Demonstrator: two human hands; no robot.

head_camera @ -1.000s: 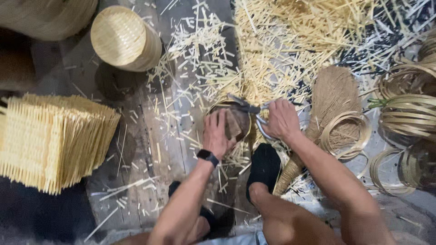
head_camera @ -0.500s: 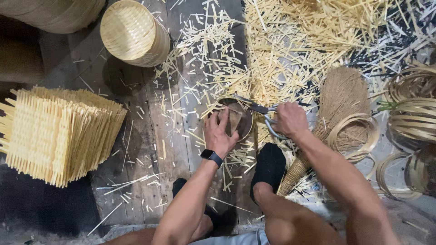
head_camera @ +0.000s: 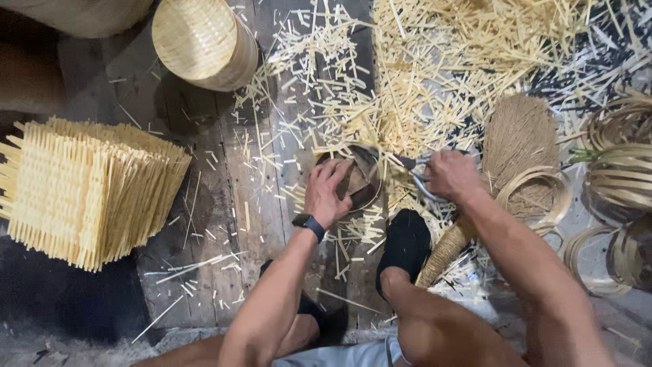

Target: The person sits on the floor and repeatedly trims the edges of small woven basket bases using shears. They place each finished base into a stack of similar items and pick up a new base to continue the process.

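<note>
Left hand [head_camera: 327, 191] pressed flat over small round woven basket [head_camera: 356, 178], fingers curled on its rim; most of basket hidden under palm. Right hand [head_camera: 451, 175] just right of basket, clamped on shears [head_camera: 415, 174]; blades barely visible, tips at basket edge, hard to make out. Bamboo offcuts [head_camera: 435, 75] heaped behind basket. Straw broom [head_camera: 511, 146] right of basket, handle partly hidden by forearm. Finished round basket [head_camera: 204, 42] far upper left, square woven stack [head_camera: 81, 190] far left. Bamboo hoops [head_camera: 618, 170] cut off at right edge.
</note>
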